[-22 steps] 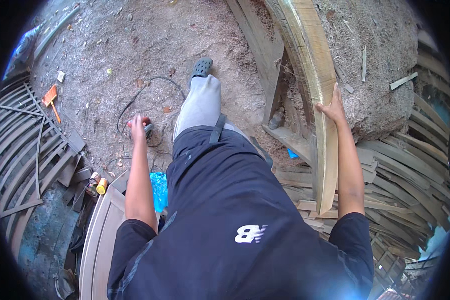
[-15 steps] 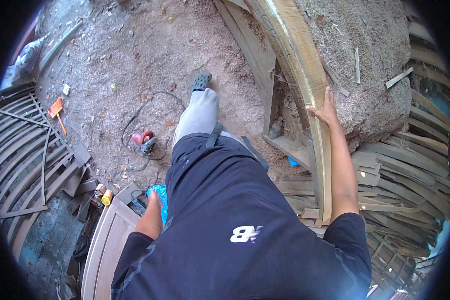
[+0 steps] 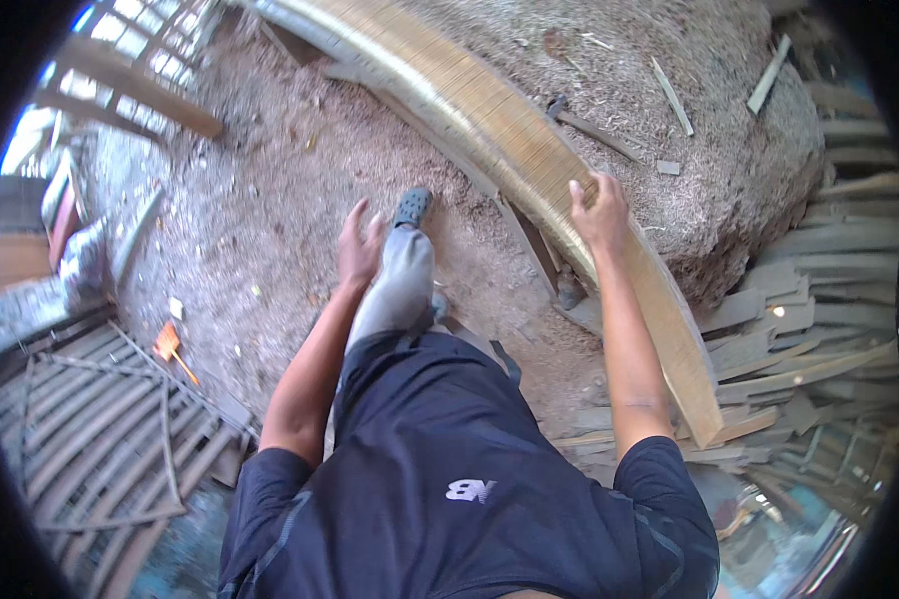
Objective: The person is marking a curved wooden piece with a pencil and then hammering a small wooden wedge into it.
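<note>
The right hand [image 3: 599,210] is resting on the upper face of a long curved wooden beam [image 3: 529,170], its fingers spread and bent over the beam's top edge; whether the thumb is wrapping the far side cannot be told. The beam is running from the upper left of the view down to the lower right, so that most of its length is lying behind and ahead of the hand, with the hand sitting roughly at its middle. Its lower end [image 3: 704,414] is reaching down among a heap of loose curved planks [image 3: 819,329].

The left hand [image 3: 358,245] is hanging open in the air with the fingers loosely apart, gripping nothing. It is hovering just beside the person's raised leg in grey trousers [image 3: 400,285], well apart from the beam, and a dark shoe [image 3: 412,207] is showing just past the fingertips.

Behind the beam a big mound of sawdust [image 3: 709,150] is carrying a few scraps of wood [image 3: 769,75]. The ground [image 3: 250,200] is covered in dirt and shavings. At the lower left, a stack of bent wooden slats [image 3: 90,439] is lying, with a small orange tool [image 3: 170,344] near its upper edge.
</note>
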A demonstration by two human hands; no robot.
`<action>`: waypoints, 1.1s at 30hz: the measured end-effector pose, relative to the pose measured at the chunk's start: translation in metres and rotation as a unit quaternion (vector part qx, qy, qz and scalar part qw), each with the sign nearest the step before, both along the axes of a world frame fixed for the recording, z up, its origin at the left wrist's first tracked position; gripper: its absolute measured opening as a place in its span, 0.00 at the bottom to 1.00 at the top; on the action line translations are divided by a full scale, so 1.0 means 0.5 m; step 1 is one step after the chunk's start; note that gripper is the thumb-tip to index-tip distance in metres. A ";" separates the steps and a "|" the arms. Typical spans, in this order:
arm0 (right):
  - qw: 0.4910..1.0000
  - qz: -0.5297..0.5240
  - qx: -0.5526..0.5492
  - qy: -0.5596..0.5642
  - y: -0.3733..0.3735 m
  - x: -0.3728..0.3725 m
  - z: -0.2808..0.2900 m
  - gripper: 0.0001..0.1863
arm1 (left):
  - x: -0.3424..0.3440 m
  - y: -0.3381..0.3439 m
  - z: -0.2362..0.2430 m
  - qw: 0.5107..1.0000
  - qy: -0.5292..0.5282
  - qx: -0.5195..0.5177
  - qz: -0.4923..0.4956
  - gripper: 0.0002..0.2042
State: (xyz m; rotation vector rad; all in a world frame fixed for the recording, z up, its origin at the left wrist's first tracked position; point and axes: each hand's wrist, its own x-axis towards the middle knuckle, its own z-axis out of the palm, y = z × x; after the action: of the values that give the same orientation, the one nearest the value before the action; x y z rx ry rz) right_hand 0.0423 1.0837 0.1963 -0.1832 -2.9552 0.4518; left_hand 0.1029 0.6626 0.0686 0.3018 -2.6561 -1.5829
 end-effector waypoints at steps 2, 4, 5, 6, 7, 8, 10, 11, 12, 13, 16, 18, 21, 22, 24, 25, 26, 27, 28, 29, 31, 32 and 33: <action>0.999 -0.035 -0.024 0.013 -0.024 -0.059 -0.012 0.26 | -0.191 0.133 0.113 0.988 0.118 -0.055 -0.082 0.23; 0.995 -0.070 -0.077 0.013 -0.044 -0.124 -0.028 0.25 | -0.349 0.251 0.183 0.958 0.222 -0.099 -0.152 0.21; 0.994 -0.076 -0.067 0.028 -0.052 -0.150 -0.032 0.20 | -0.410 0.300 0.201 0.941 0.258 -0.130 -0.176 0.21; 0.992 -0.092 -0.079 0.044 -0.057 -0.175 -0.035 0.20 | -0.462 0.341 0.209 0.937 0.252 -0.136 -0.199 0.21; 0.988 -0.131 -0.077 -0.013 -0.062 -0.195 -0.038 0.19 | -0.508 0.376 0.211 0.930 0.240 -0.154 -0.232 0.22; 0.983 -0.161 -0.073 -0.041 -0.064 -0.212 -0.038 0.18 | -0.546 0.403 0.209 0.928 0.185 -0.178 -0.270 0.22; 0.972 -0.214 -0.075 -0.069 -0.065 -0.232 -0.038 0.18 | -0.588 0.435 0.198 0.904 0.217 -0.187 -0.316 0.23; 0.969 -0.223 -0.073 -0.074 -0.064 -0.238 -0.038 0.18 | -0.596 0.442 0.192 0.892 0.203 -0.231 -0.331 0.22; 0.963 -0.237 -0.072 -0.102 -0.062 -0.242 -0.038 0.18 | -0.604 0.448 0.187 0.877 0.175 -0.278 -0.350 0.21; 0.966 -0.230 -0.070 -0.092 -0.061 -0.245 -0.039 0.18 | -0.609 0.449 0.185 0.880 0.147 -0.272 -0.361 0.23; 0.967 -0.222 -0.068 -0.101 -0.056 -0.256 -0.044 0.16 | -0.619 0.453 0.187 0.861 0.095 -0.290 -0.407 0.26; 0.957 -0.234 -0.074 -0.152 -0.052 -0.266 -0.048 0.15 | -0.628 0.460 0.190 0.862 0.086 -0.281 -0.413 0.28; 0.961 -0.226 -0.073 -0.145 -0.045 -0.281 -0.049 0.14 | -0.641 0.469 0.199 0.846 0.071 -0.284 -0.445 0.26; 0.960 -0.230 -0.071 -0.143 -0.043 -0.285 -0.049 0.14 | -0.646 0.472 0.199 0.842 0.064 -0.289 -0.451 0.26; 0.951 -0.229 -0.086 -0.189 -0.040 -0.287 -0.047 0.14 | -0.646 0.473 0.203 0.840 0.046 -0.283 -0.461 0.26; 0.955 -0.231 -0.076 -0.168 -0.041 -0.286 -0.046 0.14 | -0.645 0.472 0.204 0.840 0.048 -0.285 -0.460 0.25; 0.958 -0.224 -0.075 -0.160 -0.042 -0.284 -0.044 0.14 | -0.644 0.471 0.204 0.842 0.061 -0.281 -0.456 0.25; 0.961 -0.220 -0.075 -0.153 -0.044 -0.280 -0.043 0.15 | -0.642 0.468 0.206 0.842 0.058 -0.281 -0.457 0.25; 0.963 -0.222 -0.067 -0.140 -0.045 -0.277 -0.041 0.15 | -0.641 0.466 0.206 0.843 0.057 -0.277 -0.458 0.25; 0.961 -0.227 -0.076 -0.136 -0.047 -0.274 -0.040 0.15 | -0.640 0.464 0.207 0.847 0.064 -0.271 -0.452 0.24; 0.962 -0.229 -0.081 -0.120 -0.050 -0.269 -0.037 0.15 | -0.640 0.461 0.207 0.848 0.073 -0.260 -0.456 0.24; 0.962 -0.236 -0.075 -0.118 -0.050 -0.267 -0.035 0.15 | -0.639 0.460 0.208 0.853 0.073 -0.251 -0.452 0.24; 0.960 -0.236 -0.089 -0.123 -0.051 -0.264 -0.034 0.15 | -0.637 0.459 0.208 0.852 0.066 -0.259 -0.450 0.23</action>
State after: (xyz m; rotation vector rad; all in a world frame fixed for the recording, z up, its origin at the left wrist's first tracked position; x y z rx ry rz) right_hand -0.0898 1.0581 0.1796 -1.0073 -2.9472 0.6609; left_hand -0.2155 0.8919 0.1727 -1.1705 -3.1048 -0.7788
